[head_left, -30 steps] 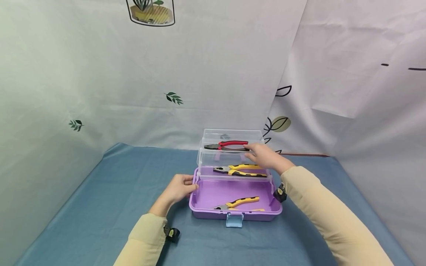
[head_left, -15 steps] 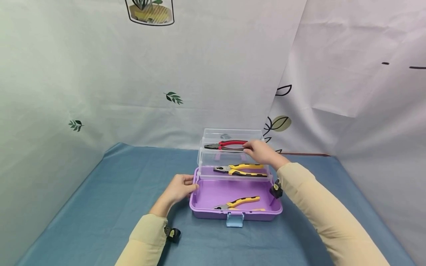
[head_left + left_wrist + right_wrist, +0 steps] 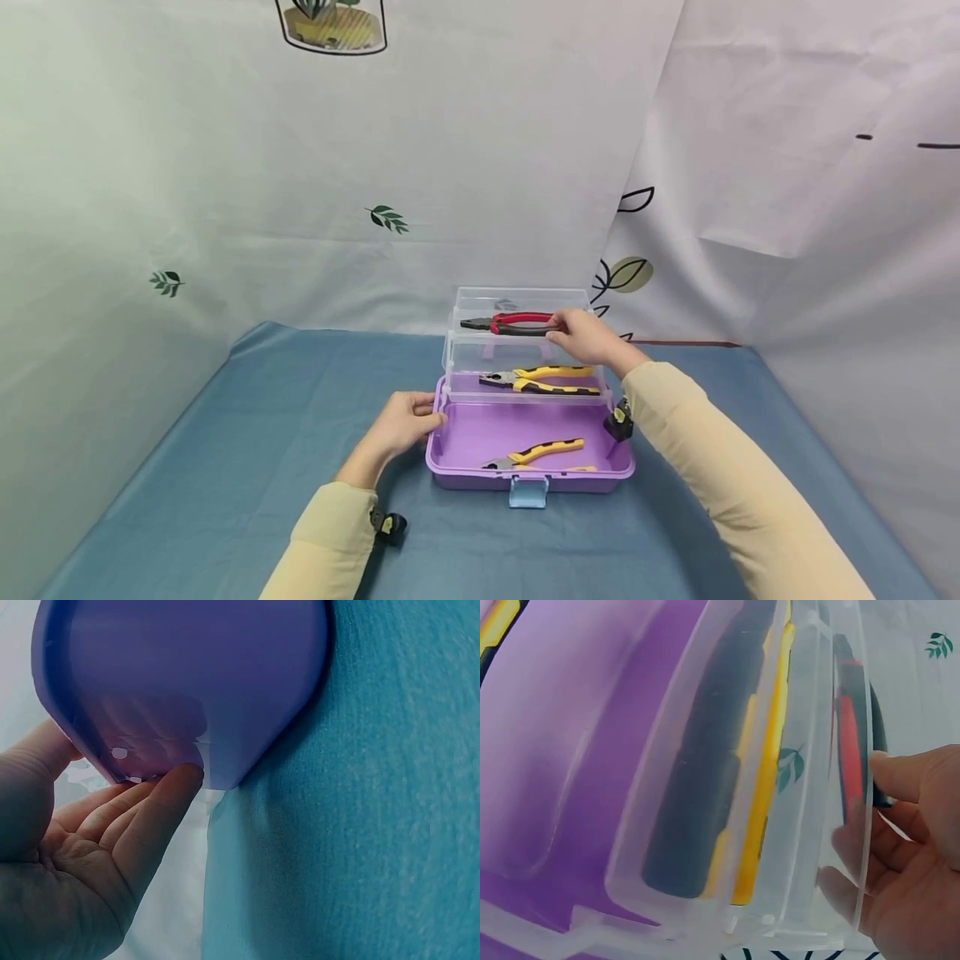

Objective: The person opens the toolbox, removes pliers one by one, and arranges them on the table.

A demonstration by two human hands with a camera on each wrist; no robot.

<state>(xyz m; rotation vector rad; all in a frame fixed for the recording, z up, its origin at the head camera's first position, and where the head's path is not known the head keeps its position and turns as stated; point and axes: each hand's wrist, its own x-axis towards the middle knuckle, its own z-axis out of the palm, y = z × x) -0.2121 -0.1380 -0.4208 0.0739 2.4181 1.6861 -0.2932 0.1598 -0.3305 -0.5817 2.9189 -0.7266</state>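
Red pliers (image 3: 521,317) shifted, bottom pliers (image 3: 542,451) partly hidden

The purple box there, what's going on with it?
A person is busy at an open box. Their left hand grips its left rim, while their right hand pinches the handles of the red pliers at the upper tray. I can't tell whether those are fully lifted. Yellow pliers lie in the lower tray, and another yellow pair lies in the purple base.
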